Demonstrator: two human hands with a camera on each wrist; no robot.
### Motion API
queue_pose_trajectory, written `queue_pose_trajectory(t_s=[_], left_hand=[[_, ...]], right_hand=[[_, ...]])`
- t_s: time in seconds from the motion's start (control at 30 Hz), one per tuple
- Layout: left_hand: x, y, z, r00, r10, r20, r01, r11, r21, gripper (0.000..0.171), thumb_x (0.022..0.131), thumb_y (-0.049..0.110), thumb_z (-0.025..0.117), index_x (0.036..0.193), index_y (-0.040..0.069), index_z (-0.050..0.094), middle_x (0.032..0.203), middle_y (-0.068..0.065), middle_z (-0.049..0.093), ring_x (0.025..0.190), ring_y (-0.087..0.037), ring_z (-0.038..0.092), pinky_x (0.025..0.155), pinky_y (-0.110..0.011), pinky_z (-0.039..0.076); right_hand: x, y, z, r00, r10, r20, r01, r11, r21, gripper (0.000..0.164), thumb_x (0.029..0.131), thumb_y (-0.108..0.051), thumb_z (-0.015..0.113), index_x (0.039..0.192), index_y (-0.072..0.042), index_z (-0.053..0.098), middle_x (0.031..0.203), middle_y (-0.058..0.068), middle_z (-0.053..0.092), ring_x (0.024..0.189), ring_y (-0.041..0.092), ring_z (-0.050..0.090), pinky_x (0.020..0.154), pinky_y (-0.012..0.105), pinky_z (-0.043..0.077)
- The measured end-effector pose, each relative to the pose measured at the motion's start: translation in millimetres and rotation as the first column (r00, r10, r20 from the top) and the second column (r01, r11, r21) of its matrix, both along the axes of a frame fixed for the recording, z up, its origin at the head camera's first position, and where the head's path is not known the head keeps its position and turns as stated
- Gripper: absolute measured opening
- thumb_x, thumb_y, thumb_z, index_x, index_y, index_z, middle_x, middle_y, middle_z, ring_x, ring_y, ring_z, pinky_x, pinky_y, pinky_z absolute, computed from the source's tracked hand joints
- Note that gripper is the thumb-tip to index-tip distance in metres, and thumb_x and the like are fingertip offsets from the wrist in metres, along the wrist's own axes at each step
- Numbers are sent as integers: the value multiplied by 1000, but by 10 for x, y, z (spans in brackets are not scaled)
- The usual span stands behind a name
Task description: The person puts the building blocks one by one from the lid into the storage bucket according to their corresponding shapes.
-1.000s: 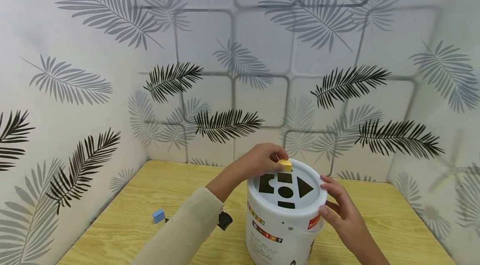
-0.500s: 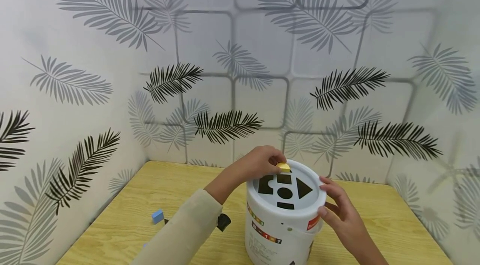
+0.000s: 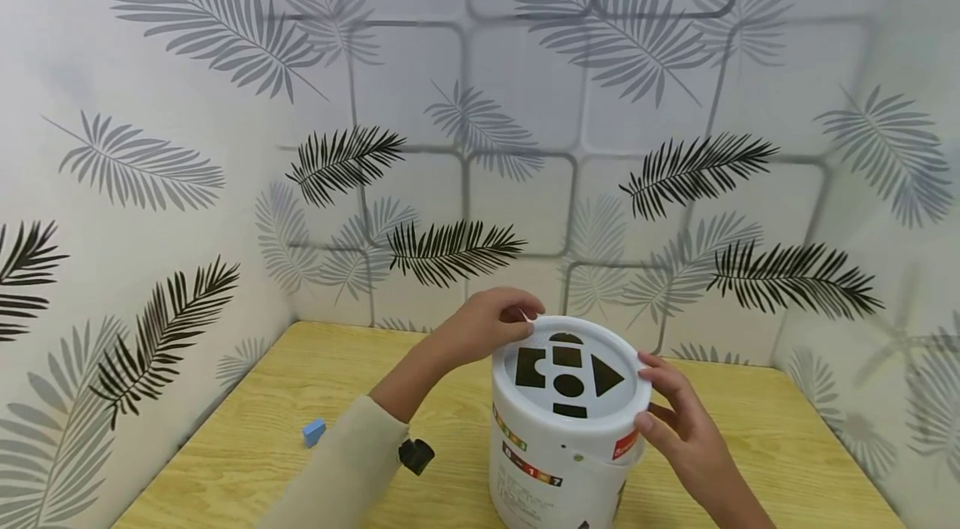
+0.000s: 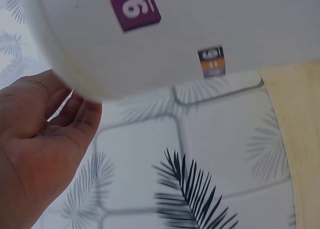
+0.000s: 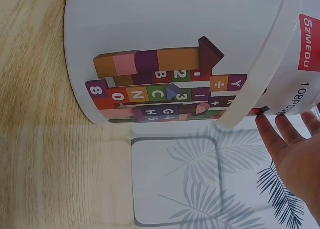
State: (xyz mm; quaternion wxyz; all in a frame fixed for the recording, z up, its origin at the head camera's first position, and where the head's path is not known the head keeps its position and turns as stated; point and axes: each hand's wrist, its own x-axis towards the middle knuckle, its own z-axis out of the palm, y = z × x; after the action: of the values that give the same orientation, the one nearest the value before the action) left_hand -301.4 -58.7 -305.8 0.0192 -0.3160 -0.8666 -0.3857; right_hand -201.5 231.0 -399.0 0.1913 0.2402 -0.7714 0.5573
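A white bucket [image 3: 558,471] stands upright, its lid [image 3: 600,343] cut with several shaped holes, among them a triangle, a circle and a half-round. My left hand [image 3: 491,325] is at the lid's far left edge, fingers loosely bent, with nothing visible in them. The left wrist view shows the same hand [image 4: 50,134] beside the bucket's rim, part of its fingertips hidden behind it. On the right, my right hand [image 3: 686,429] rests its spread fingers and thumb against the rim. In the right wrist view, the fingers [image 5: 272,136] lie fairly straight against the bucket's side.
A small blue block [image 3: 314,432] lies on the wooden table [image 3: 247,471] to the left. A black device [image 3: 416,456] sits beside the left sleeve [image 3: 352,462]. The leaf-patterned wall [image 3: 420,204] rises behind the table.
My left hand has let go of the yellow block and drawn back left; the block is out of sight. The half-round hole it covered now shows. My right hand stays on the rim.
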Motion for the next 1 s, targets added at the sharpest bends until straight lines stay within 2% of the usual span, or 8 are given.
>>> queue_pose_trajectory(t_s=[0.23,0.5,0.7,0.9,1.0], left_hand=[[98,-527,-98,996,75,-50,-69,991,119,27,100,15,63,127,14,66,118,-7,66,101,-16,64,88,-34,56],[241,-1013,-323,991,129,-30,-124,983,132,27,99,15,65,125,11,66,118,-6,64,100,-16,62,90,-35,54],[346,-1336,-575,984,173,33,-176,977,122,26,99,17,66,124,11,66,120,-7,64,101,-16,62,90,-34,53],[428,-1625,-863,969,237,71,-242,966,87,26,98,18,66,123,10,67,121,-7,64,101,-16,63,90,-34,54],[469,-1764,-1001,955,277,108,-285,956,70,28,97,18,68,124,10,67,122,-7,64,101,-16,63,89,-33,54]], right_hand=[[-2,-11,-8,1000,10,-7,-10,1000,-14,43,98,7,56,139,1,45,154,-10,39,136,-6,39,95,11,45],[0,-19,-4,1000,23,-12,-23,1000,-21,43,97,8,56,138,2,45,155,-7,39,136,-5,39,96,10,45],[-6,-27,-16,1000,22,-19,-22,1000,-6,43,98,8,56,139,2,44,155,-9,38,135,-6,40,96,10,44],[0,-16,-9,1000,6,-3,-6,1000,11,44,99,5,56,141,0,43,155,-13,36,133,-7,39,97,9,43],[4,-16,-7,1000,7,3,-7,1000,10,45,99,5,56,141,0,42,156,-12,36,133,-7,39,97,8,43]])
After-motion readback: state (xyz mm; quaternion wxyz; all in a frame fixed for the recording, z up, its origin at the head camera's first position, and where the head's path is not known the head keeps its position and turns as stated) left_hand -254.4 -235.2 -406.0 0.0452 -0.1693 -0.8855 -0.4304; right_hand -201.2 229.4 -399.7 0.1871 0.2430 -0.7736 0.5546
